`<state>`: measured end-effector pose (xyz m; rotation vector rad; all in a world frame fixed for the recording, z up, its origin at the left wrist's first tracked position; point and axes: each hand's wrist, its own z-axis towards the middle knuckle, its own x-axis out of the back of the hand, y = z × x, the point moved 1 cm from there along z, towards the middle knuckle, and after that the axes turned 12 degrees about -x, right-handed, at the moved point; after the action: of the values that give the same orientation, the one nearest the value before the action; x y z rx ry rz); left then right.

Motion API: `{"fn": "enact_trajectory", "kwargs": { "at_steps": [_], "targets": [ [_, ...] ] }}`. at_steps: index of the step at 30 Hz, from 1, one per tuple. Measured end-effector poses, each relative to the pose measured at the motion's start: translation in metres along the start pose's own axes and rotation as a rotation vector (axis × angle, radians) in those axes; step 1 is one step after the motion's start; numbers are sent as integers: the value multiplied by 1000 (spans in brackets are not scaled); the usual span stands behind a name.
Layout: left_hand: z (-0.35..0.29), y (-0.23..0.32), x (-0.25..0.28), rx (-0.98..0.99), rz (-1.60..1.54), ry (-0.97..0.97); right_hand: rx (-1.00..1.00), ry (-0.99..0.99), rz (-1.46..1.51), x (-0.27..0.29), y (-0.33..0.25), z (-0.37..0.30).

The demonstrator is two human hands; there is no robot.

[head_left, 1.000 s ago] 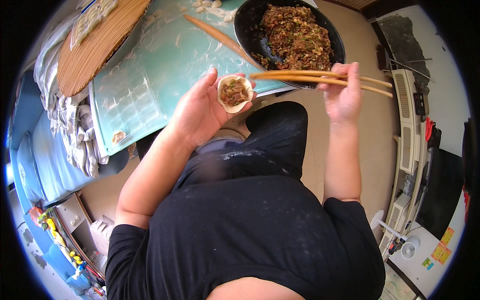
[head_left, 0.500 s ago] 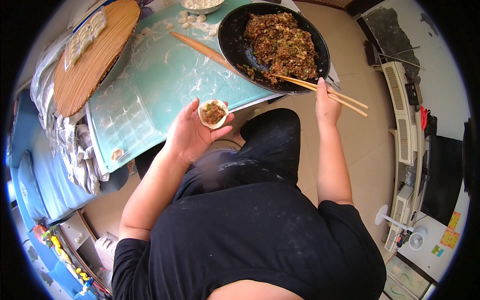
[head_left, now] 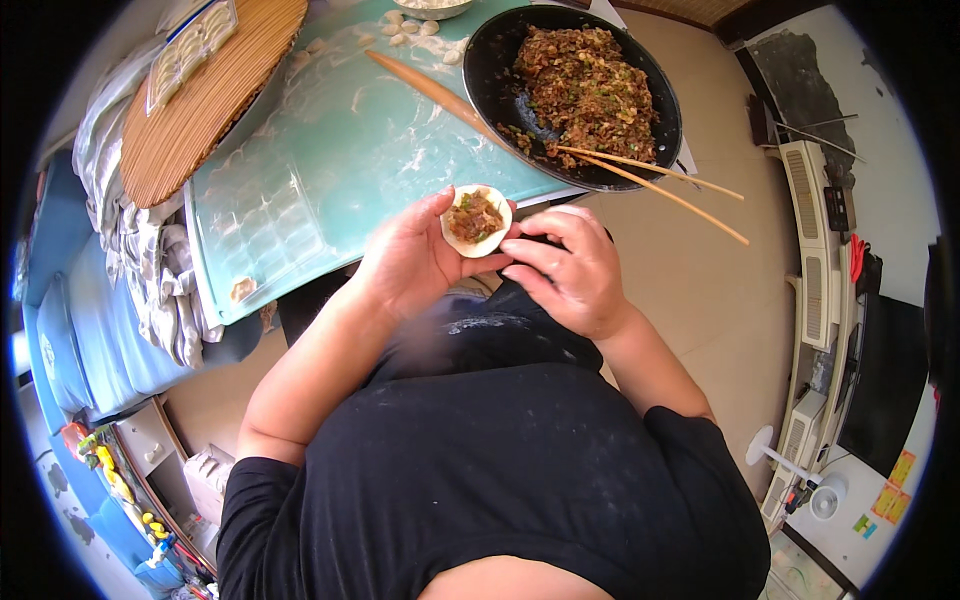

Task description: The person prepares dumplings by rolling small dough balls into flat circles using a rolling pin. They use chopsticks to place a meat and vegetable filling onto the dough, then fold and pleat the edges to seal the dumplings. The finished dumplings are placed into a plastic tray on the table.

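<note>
My left hand [head_left: 410, 255] cups a round dumpling wrapper [head_left: 451, 241], its fingers and thumb around the rim. A mound of minced filling [head_left: 475, 217] sits in the middle of the wrapper, which is still unfolded. Close by on the right, my right hand [head_left: 572, 268] has curved fingers held apart, with the fingertips at the wrapper's right edge. Whether they touch it is hard to make out. A pair of chopsticks [head_left: 690, 202] rests across the rim of a black pan [head_left: 487, 98], out of my hands. Brown-green filling [head_left: 590, 95] is heaped in that pan.
A rolling pin [head_left: 425, 88] lies on the floured turquoise mat [head_left: 370, 150], partly behind the pan. Small dough pieces [head_left: 410, 28] lie near a bowl of flour [head_left: 435, 8]. At left are a clear compartment tray [head_left: 262, 215] and a round woven board [head_left: 225, 95] bearing packed dumplings [head_left: 190, 50].
My right hand has let go of the chopsticks, leaving them on the pan, and come over to the wrapper. My left hand has shifted slightly right with the wrapper.
</note>
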<state>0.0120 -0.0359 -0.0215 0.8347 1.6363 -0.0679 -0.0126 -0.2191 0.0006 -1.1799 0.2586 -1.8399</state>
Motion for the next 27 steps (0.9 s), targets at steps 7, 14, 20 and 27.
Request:
{"fn": "enact_trajectory", "kwargs": {
  "at_steps": [7, 14, 20, 27],
  "targets": [
    [-7, 1, -7, -37, 129, 27, 180, 14, -92, -13, -7, 14],
    [-14, 4, -19, -173, 384, 38, 43, 29, 53, -13, -16, 24],
    [-18, 6, -16, -276, 554, -174, -189, 48, 236, -10, -18, 21],
    [-25, 8, -32, -365, 965, -186, -217, 27, 316, -2, -21, 22]
  ]
}}
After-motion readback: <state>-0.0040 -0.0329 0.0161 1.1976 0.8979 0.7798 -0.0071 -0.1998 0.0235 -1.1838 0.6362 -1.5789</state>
